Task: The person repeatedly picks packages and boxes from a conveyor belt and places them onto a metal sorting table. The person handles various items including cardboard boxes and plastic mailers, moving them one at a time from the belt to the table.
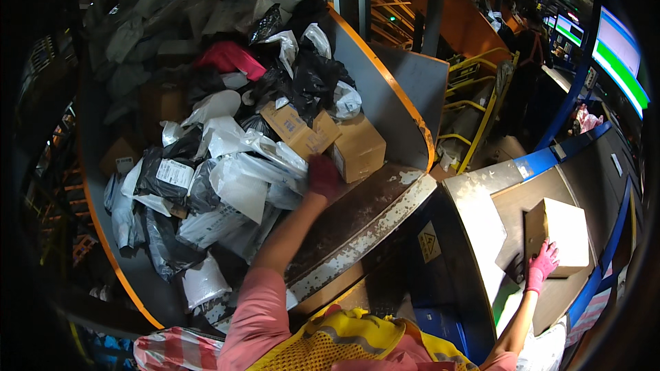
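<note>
My left hand (323, 178), in a dark red glove, reaches to the near edge of a heaped chute. It is blurred, beside an open-flapped cardboard box (299, 134) and a larger brown carton (359, 148); whether it grips either is unclear. White and black plastic parcels lie around it, including a black parcel with a white label (165, 175). On the right, my right hand (544, 264), in a pink glove, lies with spread fingers against a carton (567, 237). That carton sits on a conveyor belt (536, 188), its top brightly lit.
An orange-edged metal wall (381, 62) bounds the chute. Between chute and conveyor runs a worn metal ledge (361, 247). Yellow rails (474, 108) stand behind, near a person (531, 56). Blue conveyor rails and a screen (619, 56) are at right. A red-and-white striped bag (175, 350) lies lower left.
</note>
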The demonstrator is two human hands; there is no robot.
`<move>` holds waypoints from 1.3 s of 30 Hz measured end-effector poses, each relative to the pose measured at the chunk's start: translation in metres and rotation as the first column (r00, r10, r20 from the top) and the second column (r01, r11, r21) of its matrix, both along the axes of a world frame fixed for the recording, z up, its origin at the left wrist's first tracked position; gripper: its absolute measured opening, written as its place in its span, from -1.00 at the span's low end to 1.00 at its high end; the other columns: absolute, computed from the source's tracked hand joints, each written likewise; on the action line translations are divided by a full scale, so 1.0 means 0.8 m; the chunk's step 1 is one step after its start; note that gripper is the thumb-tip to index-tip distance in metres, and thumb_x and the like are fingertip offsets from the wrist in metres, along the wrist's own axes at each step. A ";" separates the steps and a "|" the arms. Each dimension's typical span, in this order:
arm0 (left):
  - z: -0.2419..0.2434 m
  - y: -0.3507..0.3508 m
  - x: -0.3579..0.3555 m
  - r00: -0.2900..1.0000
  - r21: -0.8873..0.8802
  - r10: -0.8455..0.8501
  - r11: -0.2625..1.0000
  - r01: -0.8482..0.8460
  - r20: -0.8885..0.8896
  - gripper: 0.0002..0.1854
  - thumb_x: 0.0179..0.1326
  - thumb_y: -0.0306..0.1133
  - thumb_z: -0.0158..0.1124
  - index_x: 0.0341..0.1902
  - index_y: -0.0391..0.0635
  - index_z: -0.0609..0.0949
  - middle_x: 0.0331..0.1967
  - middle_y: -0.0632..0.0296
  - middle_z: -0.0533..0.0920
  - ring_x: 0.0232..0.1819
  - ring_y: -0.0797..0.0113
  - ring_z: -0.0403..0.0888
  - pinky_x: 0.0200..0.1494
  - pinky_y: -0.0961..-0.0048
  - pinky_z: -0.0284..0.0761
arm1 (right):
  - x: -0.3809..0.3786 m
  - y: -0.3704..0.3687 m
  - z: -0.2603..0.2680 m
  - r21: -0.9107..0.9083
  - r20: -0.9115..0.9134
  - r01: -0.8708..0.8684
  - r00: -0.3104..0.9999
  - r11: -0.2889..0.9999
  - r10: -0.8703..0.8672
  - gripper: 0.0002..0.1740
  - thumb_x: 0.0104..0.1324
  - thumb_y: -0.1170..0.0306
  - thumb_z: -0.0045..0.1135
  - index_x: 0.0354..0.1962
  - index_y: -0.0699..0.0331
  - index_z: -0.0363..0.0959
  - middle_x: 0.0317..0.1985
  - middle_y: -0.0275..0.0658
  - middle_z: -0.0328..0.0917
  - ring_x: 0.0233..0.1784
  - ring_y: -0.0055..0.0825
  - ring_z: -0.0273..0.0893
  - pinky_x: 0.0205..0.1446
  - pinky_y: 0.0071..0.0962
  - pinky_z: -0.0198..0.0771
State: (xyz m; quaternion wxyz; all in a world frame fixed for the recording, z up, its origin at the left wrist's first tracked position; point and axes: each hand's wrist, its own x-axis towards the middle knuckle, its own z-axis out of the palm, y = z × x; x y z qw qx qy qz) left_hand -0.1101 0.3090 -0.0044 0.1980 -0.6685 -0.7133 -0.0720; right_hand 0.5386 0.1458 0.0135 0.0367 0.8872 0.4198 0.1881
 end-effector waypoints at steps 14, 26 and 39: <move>-0.048 -0.093 -0.015 0.981 -0.097 -0.184 0.979 0.177 -0.062 -0.85 0.08 -0.30 0.08 -0.47 0.03 0.61 -0.41 0.22 0.61 -0.22 0.19 0.56 -0.23 0.17 0.40 | -0.393 -0.023 -0.072 0.651 -0.717 -0.284 -0.533 0.704 0.449 -0.53 0.28 0.38 0.12 0.14 0.26 0.36 0.08 -0.23 0.48 0.16 -0.40 0.42 0.22 -0.48 0.28; -0.053 -0.221 0.123 0.312 0.364 -0.465 0.871 0.330 0.829 -0.30 0.00 -0.21 0.42 0.23 -0.14 0.41 0.10 0.00 0.50 0.06 0.08 0.49 0.09 0.26 0.39 | -0.345 0.011 -0.120 0.243 -0.504 0.315 -0.767 0.917 0.397 -0.54 0.34 0.25 -0.02 0.11 0.34 0.33 0.07 -0.14 0.43 0.14 -0.36 0.39 0.25 -0.32 0.27; 0.044 -0.072 -0.116 0.915 -0.112 0.191 0.963 -0.245 -0.355 -0.83 0.09 -0.36 0.07 -0.43 0.05 0.67 -0.36 0.22 0.63 -0.13 0.18 0.53 0.02 0.14 0.26 | -0.037 0.015 -0.137 0.372 -0.307 0.904 -0.097 0.213 0.947 -0.35 0.24 0.07 0.05 0.16 0.34 0.28 0.17 -0.08 0.37 0.21 -0.17 0.35 0.30 -0.19 0.24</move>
